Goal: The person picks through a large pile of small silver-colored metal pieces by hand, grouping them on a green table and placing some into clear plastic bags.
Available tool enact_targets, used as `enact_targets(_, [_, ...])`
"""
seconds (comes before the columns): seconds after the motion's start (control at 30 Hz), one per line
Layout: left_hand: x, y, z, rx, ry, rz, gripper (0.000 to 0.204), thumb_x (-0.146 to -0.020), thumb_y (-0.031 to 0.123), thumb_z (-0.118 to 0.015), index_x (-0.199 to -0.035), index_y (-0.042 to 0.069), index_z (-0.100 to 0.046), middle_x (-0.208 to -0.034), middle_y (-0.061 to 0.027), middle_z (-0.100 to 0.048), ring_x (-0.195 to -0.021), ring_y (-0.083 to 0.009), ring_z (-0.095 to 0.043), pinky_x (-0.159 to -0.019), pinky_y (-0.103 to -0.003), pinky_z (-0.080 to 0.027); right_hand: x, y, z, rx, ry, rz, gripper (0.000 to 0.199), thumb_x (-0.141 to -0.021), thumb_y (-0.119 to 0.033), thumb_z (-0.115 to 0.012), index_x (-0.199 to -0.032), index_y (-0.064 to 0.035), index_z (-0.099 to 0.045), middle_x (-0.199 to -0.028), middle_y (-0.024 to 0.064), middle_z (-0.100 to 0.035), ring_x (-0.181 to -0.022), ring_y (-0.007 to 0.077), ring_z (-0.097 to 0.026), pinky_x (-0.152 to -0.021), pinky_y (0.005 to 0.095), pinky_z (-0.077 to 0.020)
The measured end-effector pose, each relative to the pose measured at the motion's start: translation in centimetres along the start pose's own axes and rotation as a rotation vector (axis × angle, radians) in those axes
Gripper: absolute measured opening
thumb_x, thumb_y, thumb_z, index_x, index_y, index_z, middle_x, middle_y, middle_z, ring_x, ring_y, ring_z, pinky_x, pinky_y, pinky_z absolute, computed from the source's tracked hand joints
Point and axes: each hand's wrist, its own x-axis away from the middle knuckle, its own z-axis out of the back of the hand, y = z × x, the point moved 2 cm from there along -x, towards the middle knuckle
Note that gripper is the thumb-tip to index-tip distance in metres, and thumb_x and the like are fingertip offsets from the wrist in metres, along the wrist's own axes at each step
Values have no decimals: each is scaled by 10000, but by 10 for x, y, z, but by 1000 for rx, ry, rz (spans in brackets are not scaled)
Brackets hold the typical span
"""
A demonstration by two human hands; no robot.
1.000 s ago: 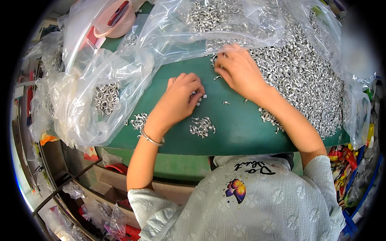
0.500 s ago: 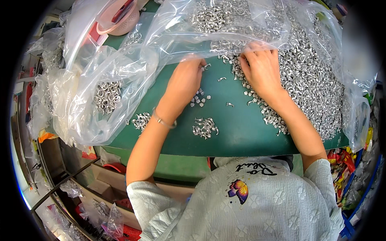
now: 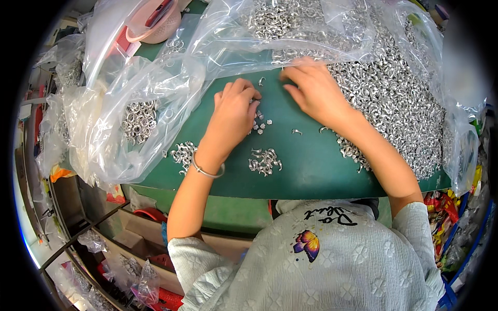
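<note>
My left hand (image 3: 234, 113) is over the green table with its fingers curled and thumb drawn in. Anything it pinches is hidden. Beside its thumb lie several small flower-shaped metal pieces (image 3: 261, 126). My right hand (image 3: 317, 93) reaches over the left edge of a big heap of curved silver metal pieces (image 3: 399, 119), thumb and index finger apart, fingertips slightly blurred. Between the hands, a single curved piece (image 3: 261, 81) lies apart near the plastic, and another loose curved piece (image 3: 296, 131) lies closer to me. A small pile of curved pieces (image 3: 265, 162) sits nearer the front edge.
Clear plastic sheeting (image 3: 228, 57) covers part of the heap. At the left, a plastic bag (image 3: 171, 111) holds ring-shaped pieces (image 3: 139, 122). Another small pile (image 3: 183, 155) lies beside my left forearm. A pink basket (image 3: 161, 31) stands at the far left. Open boxes (image 3: 135, 238) are below the table.
My left hand has come toward me, leaving a curved piece lying by the plastic. The right hand has shifted left, off the heap's middle edge. One loose curved piece between them no longer shows.
</note>
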Motion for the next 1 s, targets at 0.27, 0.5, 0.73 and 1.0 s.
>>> enact_targets(0.27, [23,14,-7,-125,27,-127,236,-789,108,-698,-981,46,-575,-1087,-89,-534,-1078,-289,-500,-957,-444,-340,11,14,-4,294,-205,65,178,-807,-108,-631,-972,-42,-613,-1064,97,-574,-1058,278,-530,-900,386,-396])
enact_targets(0.5, [23,18,-17,-219,116,-146,297,-808,126,-683,-1057,61,-534,-1123,-105,-506,-1092,-311,-475,-966,-456,-333,42,5,7,216,-126,143,170,-757,-77,-657,-917,-34,-621,-989,96,-558,-1009,265,-516,-852,375,-399])
enact_targets(0.73, [2,-14,-21,-275,192,-13,349,-838,207,-678,-1111,43,-534,-1161,-131,-504,-1122,-307,-466,-963,-472,-326,-1,1,-11,94,-54,112,283,-820,-141,-665,-1084,-52,-619,-1168,99,-568,-1126,284,-515,-952,409,-397])
enact_targets(1.0, [62,46,-1,-20,47,53,360,-840,69,-643,-1182,38,-535,-1186,-136,-510,-1109,-321,-486,-951,-419,-359,60,-14,19,143,-119,39,317,-813,-141,-659,-1107,-41,-596,-1134,98,-558,-1084,266,-513,-900,395,-411])
